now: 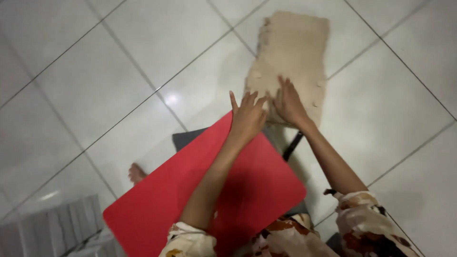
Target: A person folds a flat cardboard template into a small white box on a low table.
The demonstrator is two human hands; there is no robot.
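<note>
Your left hand [247, 116] and right hand [289, 102] both rest on the near end of a beige knitted cloth [293, 52], which lies flat on the white tiled floor [95, 71] just beyond the far corner of the red board [190, 200]. Your left fingers [250, 99] are spread and pressing at the cloth's near edge, right where it meets the board's corner; your right fingers [285, 85] lie flat and splayed on the fabric beside them. Neither hand has closed around anything, so the cloth is being pressed, not gripped.

The cloth looks already folded into a narrow oblong, with small round buttons [315, 103] showing along its sides, so most of the folding seems done. The near end under your hands is the part you're working on. Nothing sits on the red board except your left forearm crossing it.
</note>
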